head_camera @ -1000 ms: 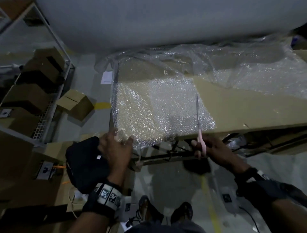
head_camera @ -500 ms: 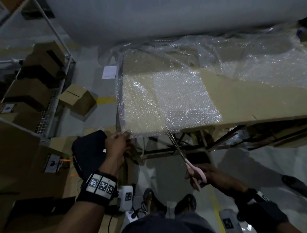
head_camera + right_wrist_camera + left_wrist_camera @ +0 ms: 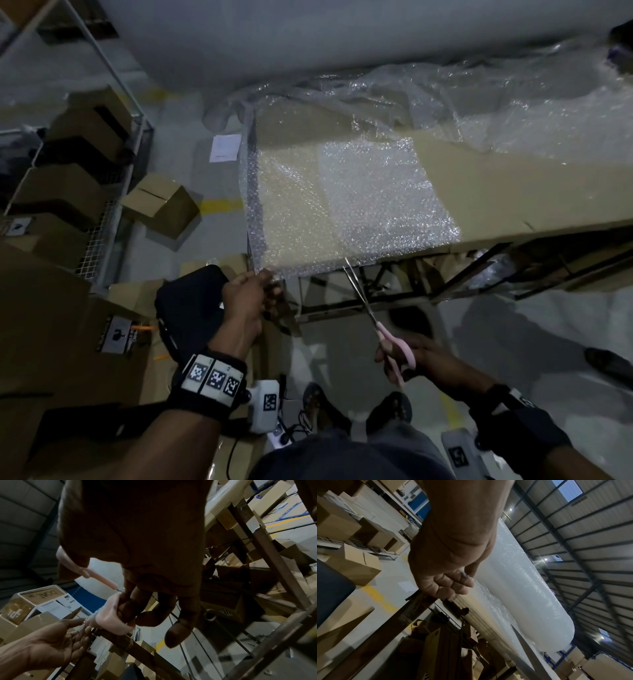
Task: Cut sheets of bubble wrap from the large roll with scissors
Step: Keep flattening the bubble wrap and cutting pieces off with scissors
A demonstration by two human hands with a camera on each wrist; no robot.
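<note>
Two hands at the near edge of a cardboard-topped bench on a dark metal frame. Bubble wrap sheet is clear, pebbled, glinting; lies flat over the bench's left end, trailing back in crumpled folds to the large roll, a smooth whitish cylinder across the top of the head view, also visible in the left wrist view.

Left hand pinches the sheet's near-left corner, fingers curled together on the plastic at the bench edge. Right hand grips the pink plastic handles of the scissors, fingers through the loops; thin steel blades slightly apart, tips touching the sheet's near edge about mid-width.

Versus half a second ago: nearly the same pose, left hand still on the corner, scissor tips still at the edge. One second ago the blades lay far up along the sheet's right side and the left hand was spread flat on the sheet.

Brown cardboard boxes and a wire rack on the floor, left.
</note>
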